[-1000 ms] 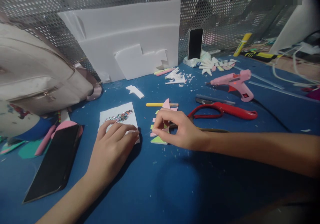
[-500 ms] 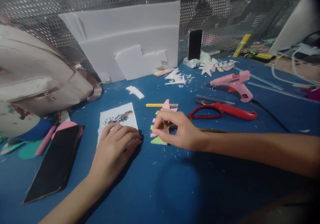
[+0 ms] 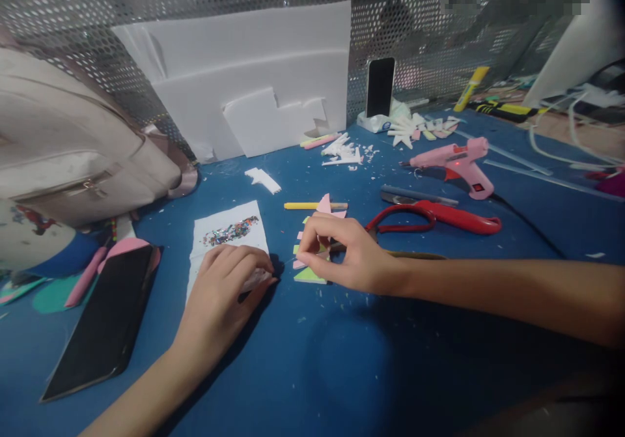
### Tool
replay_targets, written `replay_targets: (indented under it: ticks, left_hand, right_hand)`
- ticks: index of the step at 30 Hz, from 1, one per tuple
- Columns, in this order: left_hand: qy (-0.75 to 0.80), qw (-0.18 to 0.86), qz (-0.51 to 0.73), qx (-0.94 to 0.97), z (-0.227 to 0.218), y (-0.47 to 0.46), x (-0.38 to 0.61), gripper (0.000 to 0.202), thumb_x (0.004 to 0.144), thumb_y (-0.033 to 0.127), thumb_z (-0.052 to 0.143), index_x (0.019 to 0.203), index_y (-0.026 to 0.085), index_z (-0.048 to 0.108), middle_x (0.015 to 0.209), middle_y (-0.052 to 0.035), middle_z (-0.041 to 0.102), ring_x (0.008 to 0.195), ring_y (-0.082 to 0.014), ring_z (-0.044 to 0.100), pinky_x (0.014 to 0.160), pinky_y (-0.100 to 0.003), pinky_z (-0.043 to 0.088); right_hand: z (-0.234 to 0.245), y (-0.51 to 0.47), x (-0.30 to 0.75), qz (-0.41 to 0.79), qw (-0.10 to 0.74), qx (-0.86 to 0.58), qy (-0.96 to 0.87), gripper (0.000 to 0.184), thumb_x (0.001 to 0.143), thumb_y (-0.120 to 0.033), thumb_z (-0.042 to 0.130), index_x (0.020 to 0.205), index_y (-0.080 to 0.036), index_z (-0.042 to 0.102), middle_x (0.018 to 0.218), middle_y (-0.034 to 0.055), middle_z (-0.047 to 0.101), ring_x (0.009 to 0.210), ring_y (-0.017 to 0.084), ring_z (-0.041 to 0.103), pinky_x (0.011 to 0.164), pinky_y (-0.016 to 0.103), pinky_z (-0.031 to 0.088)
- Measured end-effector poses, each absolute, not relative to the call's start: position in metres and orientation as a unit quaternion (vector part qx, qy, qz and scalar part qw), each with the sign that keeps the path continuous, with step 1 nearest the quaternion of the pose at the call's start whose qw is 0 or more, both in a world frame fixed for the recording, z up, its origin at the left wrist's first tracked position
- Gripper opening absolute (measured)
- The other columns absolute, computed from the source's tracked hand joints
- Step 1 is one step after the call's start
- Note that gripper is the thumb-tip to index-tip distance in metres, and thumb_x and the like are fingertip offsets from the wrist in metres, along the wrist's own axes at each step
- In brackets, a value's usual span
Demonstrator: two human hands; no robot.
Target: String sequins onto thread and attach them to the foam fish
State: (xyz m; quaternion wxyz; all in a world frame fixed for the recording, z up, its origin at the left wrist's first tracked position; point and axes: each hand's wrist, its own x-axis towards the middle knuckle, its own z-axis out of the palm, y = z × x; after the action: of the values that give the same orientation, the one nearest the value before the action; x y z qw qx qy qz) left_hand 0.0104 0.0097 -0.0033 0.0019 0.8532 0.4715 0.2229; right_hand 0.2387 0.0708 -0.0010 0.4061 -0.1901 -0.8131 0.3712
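Observation:
My left hand rests on a white sheet of paper that carries a heap of multicoloured glitter pieces. Its fingers are curled, with thumb and forefinger close together at the sheet's right edge. Across from it, my right hand is closed in a pinch. A thin, pointed tool juts left from those fingertips; its exact kind is unclear. Under and behind the right hand lie pink and green cut pieces, partly covered. A yellow pen lies just beyond them.
Red-handled pliers or cutters lie right of my right hand, with a pink glue gun behind. A dark phone lies at left, beside a pale backpack. White boards and an upright phone stand behind white scraps.
My left thumb has parted slightly from the forefinger, showing more of the paper between them. The thin tool's tip shows more plainly. My right hand has barely moved.

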Motion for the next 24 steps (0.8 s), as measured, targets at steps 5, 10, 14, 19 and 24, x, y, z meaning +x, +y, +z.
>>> replay_targets:
  ticks: [5,10,14,19,24]
  left_hand:
    - [0.462,0.008,0.206,0.863,-0.003,0.011,0.010,0.006,0.092,0.017,0.059,0.092,0.023,0.059,0.096,0.0007,0.066,0.088,-0.0175,0.059,0.085,-0.037,0.037]
    - [0.459,0.025,0.203,0.864,-0.003,0.012,0.012,0.009,0.092,0.014,0.055,0.089,0.021,0.058,0.095,0.0002,0.066,0.087,-0.0169,0.059,0.085,-0.037,0.037]
    - [0.477,0.083,0.246,0.839,0.000,0.006,0.017,0.008,0.090,0.014,0.058,0.089,0.022,0.059,0.093,0.0010,0.066,0.088,-0.0165,0.060,0.086,-0.037,0.040]
    - [0.546,0.243,0.363,0.715,0.002,-0.006,0.021,0.009,0.086,0.017,0.063,0.080,0.023,0.060,0.086,0.0028,0.068,0.081,-0.0136,0.064,0.073,-0.028,0.048]
    - [0.540,0.314,0.401,0.670,0.001,-0.010,0.027,0.008,0.083,0.016,0.067,0.082,0.024,0.066,0.083,0.0016,0.069,0.081,-0.0141,0.065,0.076,-0.028,0.052]
  right_hand:
    - [0.000,0.070,0.239,0.371,0.408,-0.189,-0.812,0.011,0.086,-0.013,0.060,0.076,-0.015,0.055,0.074,-0.0018,0.054,0.068,0.008,0.047,0.061,0.022,0.039]
    - [0.000,0.070,0.238,0.371,0.406,-0.194,-0.813,0.010,0.086,-0.014,0.060,0.077,-0.015,0.056,0.074,-0.0019,0.054,0.069,0.008,0.047,0.060,0.022,0.039]
    - [-0.001,0.071,0.238,0.380,0.402,-0.191,-0.811,0.010,0.086,-0.014,0.060,0.077,-0.016,0.056,0.074,-0.0015,0.053,0.069,0.009,0.047,0.058,0.021,0.039]
    - [-0.003,0.070,0.238,0.370,0.399,-0.186,-0.818,0.010,0.086,-0.014,0.060,0.077,-0.016,0.056,0.073,-0.0012,0.052,0.070,0.010,0.046,0.058,0.022,0.038]
    - [-0.001,0.067,0.238,0.326,0.403,-0.149,-0.842,0.012,0.083,-0.011,0.061,0.075,-0.016,0.054,0.069,-0.0023,0.053,0.070,0.011,0.044,0.067,0.025,0.038]
